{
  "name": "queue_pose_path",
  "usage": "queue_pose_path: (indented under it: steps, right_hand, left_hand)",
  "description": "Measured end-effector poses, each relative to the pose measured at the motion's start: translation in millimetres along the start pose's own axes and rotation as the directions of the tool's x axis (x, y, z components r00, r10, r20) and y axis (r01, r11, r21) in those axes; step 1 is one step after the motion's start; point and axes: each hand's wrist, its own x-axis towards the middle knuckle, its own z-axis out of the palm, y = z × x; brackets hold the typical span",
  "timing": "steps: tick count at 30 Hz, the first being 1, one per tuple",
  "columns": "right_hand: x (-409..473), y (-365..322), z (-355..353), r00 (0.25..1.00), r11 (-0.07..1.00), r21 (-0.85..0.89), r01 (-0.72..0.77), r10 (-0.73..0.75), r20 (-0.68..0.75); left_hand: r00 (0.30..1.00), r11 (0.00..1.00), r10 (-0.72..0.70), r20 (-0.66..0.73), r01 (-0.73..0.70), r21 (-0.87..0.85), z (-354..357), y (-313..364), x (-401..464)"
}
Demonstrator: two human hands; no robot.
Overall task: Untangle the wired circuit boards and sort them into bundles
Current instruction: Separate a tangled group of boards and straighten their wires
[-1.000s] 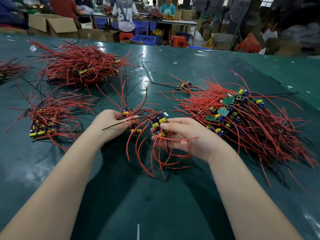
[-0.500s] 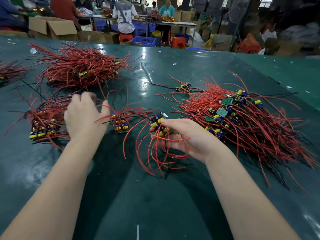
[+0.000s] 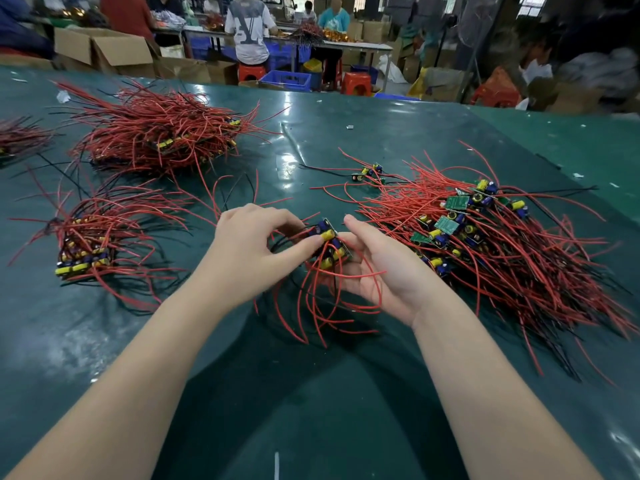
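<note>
Head view: a small clump of circuit boards (image 3: 329, 242) sits between both hands; the left hand (image 3: 252, 252) pinches it with thumb and curled fingers, the right hand (image 3: 375, 268) cradles it underneath, its fingertips hidden. Red wires (image 3: 325, 306) dangle toward the wrists. A tangled pile (image 3: 485, 244) lies beyond the right hand, a bundle (image 3: 90, 244) outside the left.

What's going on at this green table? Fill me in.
A person is sorting small circuit boards with red and black wires. Both hands meet over one small cluster of boards with yellow and blue parts: the right hand cradles it while the left hand pinches its top. A big unsorted tangle of wired boards lies to the right; a tidier bundle and a larger heap of red wires sit to the left on the green table.
</note>
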Motion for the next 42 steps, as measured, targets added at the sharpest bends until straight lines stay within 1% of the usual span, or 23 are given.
queue_pose_path:
  steps: [3,7,9,12,16,17,19,21,23,25,27,30,32,34,38,42]
  right_hand:
    - [-1,1,3,1.0,0.999,0.04,0.004,-0.005,0.02]
    - [-1,0,3,0.999,0.995,0.098,0.014,-0.009,-0.049]
    - [-1,-2,1,0.997,0.997,0.076,0.03,-0.025,-0.069]
    - [-2,-2,-2,0.998,0.998,0.033,0.062,-0.062,0.006]
    - [-4,-1,0,0.987,0.993,0.03,0.112,-0.115,0.111]
    - [-4,-1,0,0.986,0.991,0.039,0.125,-0.128,0.11]
    - [-2,0,-1,0.985,0.986,0.061,0.152,-0.156,0.076]
    - [-2,-1,-1,0.984,0.982,0.069,0.178,-0.179,0.016]
    - [-2,-3,1,0.98,0.976,0.081,0.2,-0.199,-0.021]
    - [-5,-5,4,0.976,0.972,0.088,0.218,-0.217,-0.021]
    - [-6,-7,4,0.971,0.968,0.081,0.238,-0.238,-0.015]
    - [-7,-8,3,0.97,0.97,0.034,0.241,-0.242,0.025]
    - [-8,-9,2,0.971,0.971,-0.024,0.236,-0.235,0.038]
    - [-10,-9,2,0.968,0.964,-0.079,0.252,-0.251,0.033]
    - [-8,-7,4,0.961,0.953,-0.136,0.271,-0.276,-0.023]
    - [-8,-5,3,0.951,0.943,-0.129,0.306,-0.309,0.0]
  left_hand:
    - [1.0,0.997,-0.016,0.004,0.016,-0.071,1,-4,-1]
    - [0.996,0.987,-0.084,-0.038,0.078,-0.144,3,-4,-1]
    - [0.989,0.976,-0.135,-0.067,0.121,-0.18,4,-4,0]
    - [0.975,0.965,-0.193,-0.111,0.168,-0.2,3,-5,1]
    - [0.968,0.958,-0.22,-0.123,0.191,-0.216,2,-4,3]
    - [0.969,0.949,-0.225,-0.105,0.193,-0.248,1,-4,3]
    - [0.967,0.9,-0.25,-0.042,0.216,-0.378,0,-1,4]
    - [0.953,0.804,-0.299,0.046,0.278,-0.525,-1,1,5]
    - [0.936,0.71,-0.325,0.136,0.336,-0.619,-3,1,5]
    - [0.93,0.631,-0.299,0.216,0.362,-0.686,-5,1,4]
    - [0.927,0.582,-0.247,0.282,0.374,-0.722,-8,0,4]
    - [0.925,0.537,-0.172,0.339,0.377,-0.755,-11,2,2]
    - [0.916,0.512,-0.154,0.37,0.394,-0.763,-13,1,2]
    - [0.908,0.51,-0.148,0.392,0.409,-0.756,-14,1,2]
    - [0.9,0.539,-0.204,0.384,0.431,-0.724,-10,2,2]
    - [0.893,0.531,-0.26,0.367,0.45,-0.718,-6,2,1]
